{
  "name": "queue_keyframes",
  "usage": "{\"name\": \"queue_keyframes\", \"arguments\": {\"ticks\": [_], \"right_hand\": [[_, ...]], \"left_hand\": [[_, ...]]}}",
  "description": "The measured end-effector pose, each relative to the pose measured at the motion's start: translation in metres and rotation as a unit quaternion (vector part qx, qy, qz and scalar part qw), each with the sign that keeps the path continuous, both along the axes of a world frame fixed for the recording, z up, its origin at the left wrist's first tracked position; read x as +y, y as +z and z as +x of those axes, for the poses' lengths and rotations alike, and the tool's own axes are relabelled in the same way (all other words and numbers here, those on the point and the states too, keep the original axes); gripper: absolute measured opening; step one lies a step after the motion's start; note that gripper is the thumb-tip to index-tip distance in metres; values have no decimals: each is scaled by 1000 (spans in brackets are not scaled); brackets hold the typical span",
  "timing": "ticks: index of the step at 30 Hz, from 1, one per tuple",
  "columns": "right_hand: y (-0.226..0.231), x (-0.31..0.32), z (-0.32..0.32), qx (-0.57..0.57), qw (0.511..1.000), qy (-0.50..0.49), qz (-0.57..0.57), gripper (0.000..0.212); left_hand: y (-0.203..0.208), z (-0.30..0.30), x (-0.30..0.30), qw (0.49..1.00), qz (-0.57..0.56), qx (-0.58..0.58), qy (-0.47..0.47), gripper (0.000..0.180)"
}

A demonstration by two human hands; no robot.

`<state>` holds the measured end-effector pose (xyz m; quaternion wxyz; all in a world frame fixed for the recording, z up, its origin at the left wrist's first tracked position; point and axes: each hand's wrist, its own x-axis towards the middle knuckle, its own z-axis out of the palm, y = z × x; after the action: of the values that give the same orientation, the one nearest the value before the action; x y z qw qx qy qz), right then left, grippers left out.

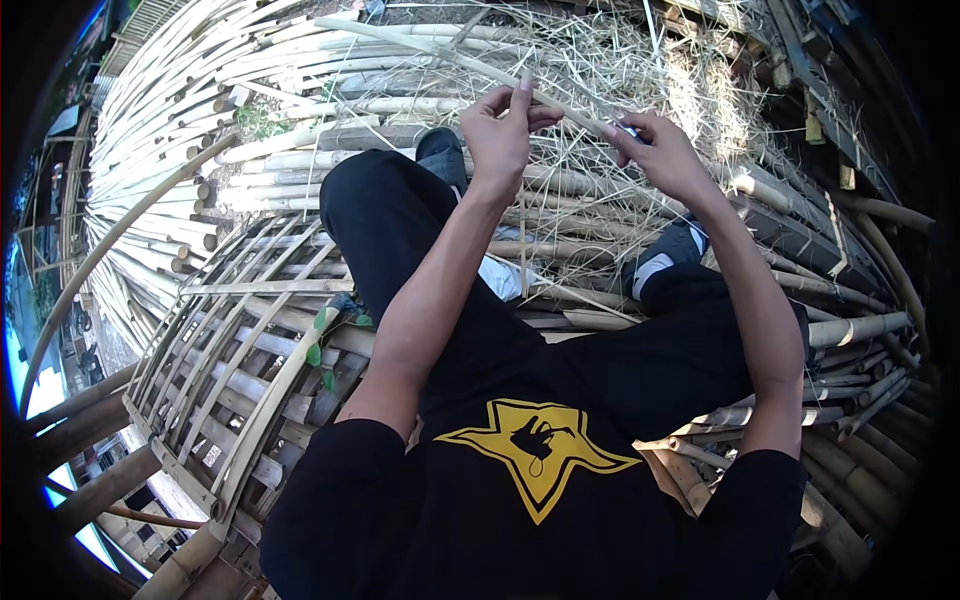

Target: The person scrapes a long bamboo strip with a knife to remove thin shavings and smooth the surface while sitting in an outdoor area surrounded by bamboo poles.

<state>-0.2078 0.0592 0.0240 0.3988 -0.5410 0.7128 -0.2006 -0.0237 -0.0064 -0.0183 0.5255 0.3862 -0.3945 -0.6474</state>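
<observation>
A long, pale bamboo strip (430, 47) slants from the far left down to my hands, above the straw-littered ground. My left hand (503, 133) pinches it between thumb and fingers. At the strip's near end, my right hand (655, 152) is closed with its fingertips on the strip. A small dark-blue and shiny thing (630, 131) shows between the right fingers; its kind is too small to make out. Both forearms reach forward over my legs, with the hands a short way apart.
Bamboo poles (170, 130) lie in a wide spread at the left. Loose straw and shavings (590, 190) cover the ground beyond my feet. A woven bamboo lattice (240, 340) stands by my left leg. More poles (860, 328) lie at the right.
</observation>
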Motion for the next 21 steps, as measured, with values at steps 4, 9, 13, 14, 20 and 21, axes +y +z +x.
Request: {"name": "queue_keyframes", "arguments": {"ticks": [4, 9, 13, 14, 20, 21], "right_hand": [[3, -4, -23, 220, 975, 0, -23, 46], [18, -6, -73, 325, 938, 28, -122, 39], [30, 1, -98, 340, 922, 102, -154, 31], [26, 3, -104, 333, 917, 106, -192, 32], [37, -1, -114, 292, 948, 85, -95, 39], [37, -1, -118, 253, 955, 87, -130, 40]], "left_hand": [[14, 5, 4, 974, -13, -214, -73, 34], [20, 18, -2, 794, -426, -414, 128, 24], [18, 24, -5, 678, -506, -529, 70, 31], [9, 26, -2, 725, -443, -526, -36, 33], [9, 18, 15, 806, -155, -387, -420, 41], [8, 17, 15, 807, -155, -386, -419, 41]]}}
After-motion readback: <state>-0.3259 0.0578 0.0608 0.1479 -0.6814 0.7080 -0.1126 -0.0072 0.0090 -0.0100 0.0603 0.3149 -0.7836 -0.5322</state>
